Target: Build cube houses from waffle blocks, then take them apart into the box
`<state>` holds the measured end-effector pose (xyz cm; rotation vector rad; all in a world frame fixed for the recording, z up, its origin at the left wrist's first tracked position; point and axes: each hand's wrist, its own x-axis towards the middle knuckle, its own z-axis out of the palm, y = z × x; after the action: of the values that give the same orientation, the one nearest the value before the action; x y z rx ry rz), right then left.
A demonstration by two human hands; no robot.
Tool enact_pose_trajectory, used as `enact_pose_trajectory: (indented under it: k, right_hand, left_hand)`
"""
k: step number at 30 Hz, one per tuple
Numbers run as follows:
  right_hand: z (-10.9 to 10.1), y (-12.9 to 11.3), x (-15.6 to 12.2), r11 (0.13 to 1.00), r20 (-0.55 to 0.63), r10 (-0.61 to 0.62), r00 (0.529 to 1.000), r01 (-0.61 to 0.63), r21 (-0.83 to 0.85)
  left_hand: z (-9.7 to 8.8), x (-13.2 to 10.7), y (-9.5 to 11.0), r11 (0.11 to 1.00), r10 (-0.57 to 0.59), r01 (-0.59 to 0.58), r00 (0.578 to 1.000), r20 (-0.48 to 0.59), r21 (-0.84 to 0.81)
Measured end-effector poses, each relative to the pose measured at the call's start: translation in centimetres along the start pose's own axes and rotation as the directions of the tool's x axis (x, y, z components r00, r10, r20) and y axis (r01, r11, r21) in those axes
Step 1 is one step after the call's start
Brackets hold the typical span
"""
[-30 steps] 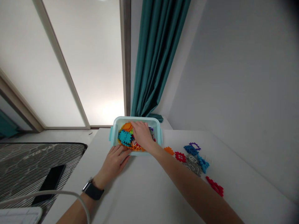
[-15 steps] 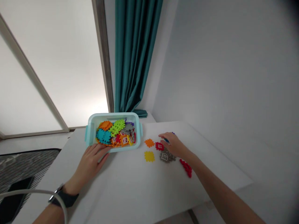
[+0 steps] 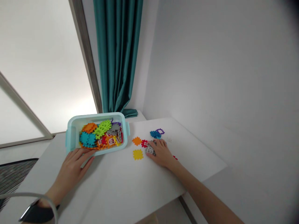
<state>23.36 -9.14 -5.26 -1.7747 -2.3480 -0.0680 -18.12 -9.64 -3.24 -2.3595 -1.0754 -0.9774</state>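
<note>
R hand (image 3: 161, 153) on grey window tile (image 3: 150, 150), fingers spread apart; L hand (image 3: 70, 168) at aqua plastic box (image 3: 98, 115), fingers loosely together. Most toy tiles (image 3: 100, 135) in box; few left loose on table (image 3: 116, 186).

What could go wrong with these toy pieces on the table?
The box sits near the far edge of the table, so a bump from the left hand might push it off. The pile of pieces nearly fills it, so some could spill. The tiny white piece near the right hand could get brushed away and lost.
</note>
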Motion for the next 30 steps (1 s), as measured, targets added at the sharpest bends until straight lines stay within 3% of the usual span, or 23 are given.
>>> enact_pose_trajectory:
  k: [7,14,18,20,22,25,27,28,30]
  right_hand:
    - [0.0,-0.3,1.2,0.998,0.021,-0.01,1.0,0.009,0.061]
    - [0.8,-0.4,1.7,0.96,-0.073,-0.052,0.996,0.07,0.269]
    - [0.6,-0.1,2.1,0.873,-0.123,-0.022,0.992,0.078,0.481]
    - [0.3,0.2,2.3,0.787,-0.14,0.052,0.989,0.046,0.615]
    - [0.0,0.3,2.6,0.647,-0.113,0.174,0.978,-0.027,0.762]
    - [-0.5,-0.1,3.1,0.246,0.022,0.346,0.938,-0.113,0.963]
    - [-1.1,-1.2,3.4,-0.023,0.094,0.376,0.922,-0.092,0.995]
    - [-1.5,-2.0,3.6,-0.103,0.101,0.375,0.922,-0.066,0.992]
    - [-2.5,-3.9,4.1,-0.146,0.063,0.366,0.929,-0.01,0.989]
  left_hand:
    - [-0.2,0.1,0.1,1.0,0.001,-0.001,1.0,0.016,-0.001]
    - [-0.2,0.2,0.1,1.0,-0.003,0.003,1.0,0.021,-0.009]
    - [-0.2,0.3,0.1,1.0,0.001,-0.001,1.0,0.021,-0.016]
    - [-0.2,0.2,0.0,1.0,0.0,0.001,1.0,0.02,-0.024]
    - [-0.2,0.2,0.0,1.0,-0.001,0.001,1.0,0.017,-0.028]
    - [-0.2,0.1,0.0,1.0,-0.004,0.004,1.0,0.012,-0.024]
    - [-0.2,0.1,0.1,1.0,-0.007,0.007,1.0,0.013,-0.019]
    - [-0.2,0.1,0.2,1.0,-0.007,0.007,1.0,0.016,-0.017]
    - [-0.2,0.1,0.3,1.0,-0.007,0.007,1.0,0.024,-0.015]
